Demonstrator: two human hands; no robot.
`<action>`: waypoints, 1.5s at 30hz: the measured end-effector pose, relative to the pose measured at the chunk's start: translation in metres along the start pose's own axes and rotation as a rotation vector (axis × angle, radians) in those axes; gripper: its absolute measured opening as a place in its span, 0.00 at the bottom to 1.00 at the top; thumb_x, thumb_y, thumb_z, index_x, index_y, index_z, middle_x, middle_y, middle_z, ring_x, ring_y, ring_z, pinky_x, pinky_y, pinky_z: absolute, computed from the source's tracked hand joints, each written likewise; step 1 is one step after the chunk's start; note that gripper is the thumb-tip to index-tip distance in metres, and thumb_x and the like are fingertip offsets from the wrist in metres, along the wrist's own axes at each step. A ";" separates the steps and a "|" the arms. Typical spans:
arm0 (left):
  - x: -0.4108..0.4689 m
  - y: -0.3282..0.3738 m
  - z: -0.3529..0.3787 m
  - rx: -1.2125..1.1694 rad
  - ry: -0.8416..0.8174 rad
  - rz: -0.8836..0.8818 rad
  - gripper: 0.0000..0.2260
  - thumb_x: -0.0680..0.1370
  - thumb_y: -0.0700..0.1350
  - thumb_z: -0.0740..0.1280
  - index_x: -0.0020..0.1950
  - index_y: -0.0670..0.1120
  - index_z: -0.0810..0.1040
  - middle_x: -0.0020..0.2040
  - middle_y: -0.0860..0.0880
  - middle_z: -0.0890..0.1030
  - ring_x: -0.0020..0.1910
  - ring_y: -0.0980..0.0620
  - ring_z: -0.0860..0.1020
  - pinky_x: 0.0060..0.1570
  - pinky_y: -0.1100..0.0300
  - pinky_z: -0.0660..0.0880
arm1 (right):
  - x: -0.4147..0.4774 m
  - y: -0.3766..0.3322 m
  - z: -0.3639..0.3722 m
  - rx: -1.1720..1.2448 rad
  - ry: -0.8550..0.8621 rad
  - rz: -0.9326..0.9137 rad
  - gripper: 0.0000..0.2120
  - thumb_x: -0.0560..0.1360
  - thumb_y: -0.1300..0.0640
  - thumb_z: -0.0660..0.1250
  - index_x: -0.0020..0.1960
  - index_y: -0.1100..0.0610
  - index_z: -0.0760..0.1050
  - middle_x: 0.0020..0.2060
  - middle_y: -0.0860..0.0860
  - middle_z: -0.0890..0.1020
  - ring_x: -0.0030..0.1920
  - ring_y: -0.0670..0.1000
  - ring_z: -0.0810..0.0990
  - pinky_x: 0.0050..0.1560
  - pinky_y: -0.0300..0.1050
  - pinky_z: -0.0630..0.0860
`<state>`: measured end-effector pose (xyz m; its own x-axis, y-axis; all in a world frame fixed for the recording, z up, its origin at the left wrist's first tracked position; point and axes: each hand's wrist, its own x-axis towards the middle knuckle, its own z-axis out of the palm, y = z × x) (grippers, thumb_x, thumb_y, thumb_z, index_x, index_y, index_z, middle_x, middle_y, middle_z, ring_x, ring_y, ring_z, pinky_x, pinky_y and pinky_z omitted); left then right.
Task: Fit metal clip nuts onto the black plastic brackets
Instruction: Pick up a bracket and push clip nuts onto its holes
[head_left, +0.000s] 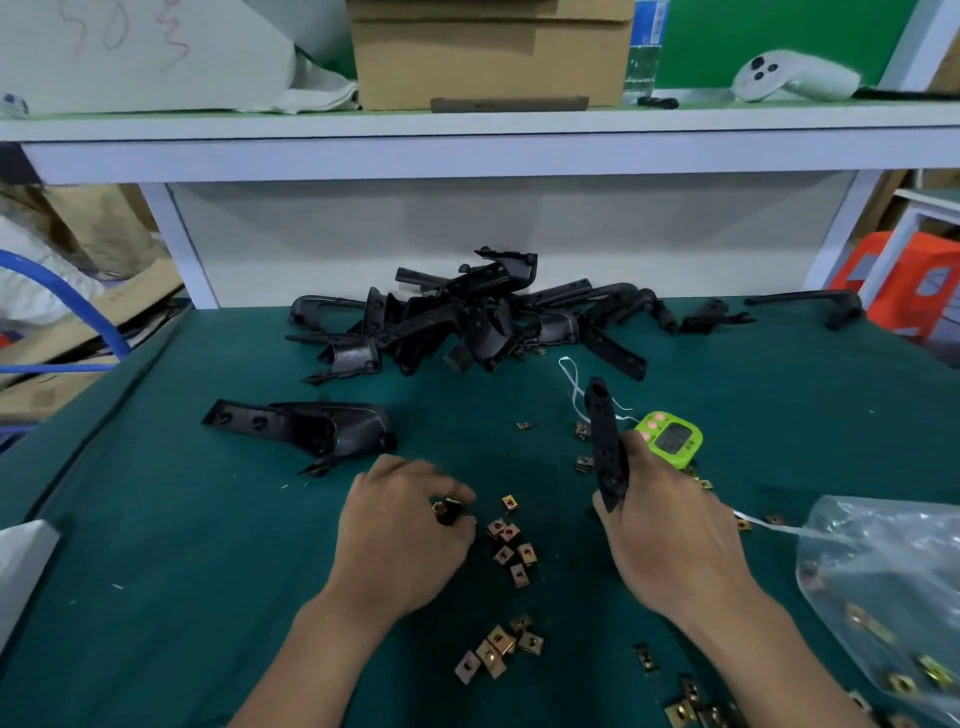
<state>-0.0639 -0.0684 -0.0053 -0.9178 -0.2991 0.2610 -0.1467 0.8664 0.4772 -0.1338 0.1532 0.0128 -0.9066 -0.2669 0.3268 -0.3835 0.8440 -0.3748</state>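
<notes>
Left hand: the left hand (400, 540) rests knuckles-up on the green table (208, 571), fingers curled in, with a small clip nut (447, 510) pinched at the fingertips.
Right hand: the right hand (670, 525) is closed around the lower end of a black bracket (605, 441); thumb and fingers wrap its base.
Held bracket: a long flat strip with holes, standing nearly upright and leaning slightly left, most of its length sticking up out of the fist.
Nut to bracket: the pinched nut sits left of the held bracket and level with its lower end, apart from it, with bare table between.
Loose nuts: one cluster of brass-coloured nuts (511, 543) lies just right of the left hand's fingertips; a second cluster (498, 649) lies nearer the person, between the forearms.
Bracket pile: a heap of black brackets (467, 317) sits at the far side of the table; a single bracket (311, 428) lies alone beyond the left hand.
Timer: a green timer (672, 439) lies just beyond the right hand, partly hidden by it.
Bag: a clear plastic bag (893, 597) holding more nuts lies at the right edge.
</notes>
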 end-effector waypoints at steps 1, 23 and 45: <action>-0.001 0.001 0.002 0.036 -0.027 0.014 0.05 0.73 0.54 0.73 0.48 0.61 0.85 0.46 0.68 0.73 0.56 0.61 0.68 0.58 0.64 0.64 | 0.000 0.000 0.001 -0.001 -0.008 0.001 0.05 0.78 0.51 0.59 0.48 0.45 0.62 0.30 0.44 0.74 0.28 0.51 0.72 0.28 0.46 0.65; 0.001 0.012 0.008 -0.221 -0.019 0.060 0.15 0.72 0.39 0.72 0.50 0.58 0.87 0.45 0.68 0.81 0.56 0.65 0.74 0.55 0.76 0.67 | -0.002 -0.004 0.013 0.049 -0.142 -0.038 0.10 0.80 0.41 0.51 0.46 0.46 0.61 0.36 0.46 0.75 0.31 0.52 0.71 0.34 0.50 0.67; -0.012 0.021 0.006 -0.016 -0.179 0.171 0.09 0.77 0.50 0.71 0.55 0.62 0.85 0.48 0.61 0.80 0.53 0.61 0.70 0.53 0.63 0.69 | 0.007 0.011 0.019 0.041 0.071 0.104 0.16 0.70 0.53 0.71 0.55 0.45 0.70 0.28 0.40 0.67 0.32 0.56 0.67 0.34 0.47 0.66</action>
<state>-0.0586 -0.0444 -0.0032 -0.9798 -0.0720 0.1868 0.0209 0.8913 0.4529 -0.1477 0.1518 -0.0058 -0.9279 -0.1440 0.3439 -0.2960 0.8455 -0.4445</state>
